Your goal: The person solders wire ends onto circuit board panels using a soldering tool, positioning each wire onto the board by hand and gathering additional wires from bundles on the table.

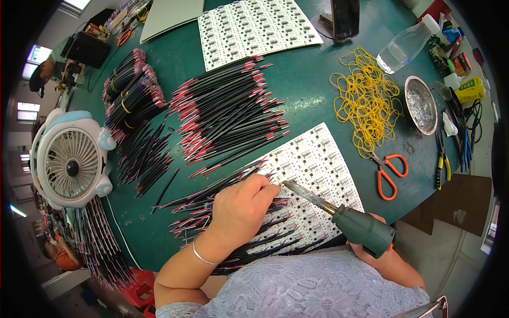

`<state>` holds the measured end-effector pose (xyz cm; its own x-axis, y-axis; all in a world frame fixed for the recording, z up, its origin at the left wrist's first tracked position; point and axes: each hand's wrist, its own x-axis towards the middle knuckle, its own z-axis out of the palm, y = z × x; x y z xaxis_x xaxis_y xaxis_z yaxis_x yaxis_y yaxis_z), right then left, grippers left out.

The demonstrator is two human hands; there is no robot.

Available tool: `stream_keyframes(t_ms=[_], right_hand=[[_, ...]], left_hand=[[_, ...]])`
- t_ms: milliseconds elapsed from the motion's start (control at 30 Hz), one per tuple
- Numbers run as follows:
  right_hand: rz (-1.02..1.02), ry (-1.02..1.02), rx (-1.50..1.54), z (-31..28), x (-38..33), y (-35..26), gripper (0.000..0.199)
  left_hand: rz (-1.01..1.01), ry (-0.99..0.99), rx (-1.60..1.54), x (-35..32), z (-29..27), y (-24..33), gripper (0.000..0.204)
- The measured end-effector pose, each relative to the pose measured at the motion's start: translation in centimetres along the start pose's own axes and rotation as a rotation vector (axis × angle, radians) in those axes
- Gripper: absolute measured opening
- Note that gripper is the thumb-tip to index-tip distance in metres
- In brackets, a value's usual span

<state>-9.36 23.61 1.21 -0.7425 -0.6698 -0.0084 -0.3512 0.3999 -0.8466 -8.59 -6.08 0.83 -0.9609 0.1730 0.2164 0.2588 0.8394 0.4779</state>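
My right hand (366, 238) is wrapped round the dark green handle of a soldering iron (358, 228), its metal tip pointing left over a white circuit board sheet (328, 175). Thumb and fingers of my left hand (244, 204) are pinched together just left of that tip. They seem to grip a thin wire, mostly hidden by the hand. Black-sleeved wires (196, 217) with coloured ends lie under and beside the left hand, several overlapping the board. The sheet carries rows of small dark components.
Beyond my hands lie a wide row of black wires (228, 111), tied bundles (132, 98) and another board sheet (254, 32). A fan (71, 164) stands left. Rightward are yellow rubber bands (366, 100), orange-handled scissors (387, 175), a metal bowl (421, 106), a bottle (405, 45) and pliers (441, 167).
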Motion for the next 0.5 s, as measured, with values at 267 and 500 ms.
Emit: stream_keyframes(t_ms=[267,500], right_hand=[[0.014,0.001,-0.001,0.00,0.19,-0.19,0.023],[-0.016,0.005,-0.025,0.04,-0.03,0.34,0.023]], left_hand=[[-0.014,-0.002,-0.010,-0.07,0.00,-0.04,0.026],[0.017,-0.048,0.007,-0.17,-0.11,-0.34,0.018]])
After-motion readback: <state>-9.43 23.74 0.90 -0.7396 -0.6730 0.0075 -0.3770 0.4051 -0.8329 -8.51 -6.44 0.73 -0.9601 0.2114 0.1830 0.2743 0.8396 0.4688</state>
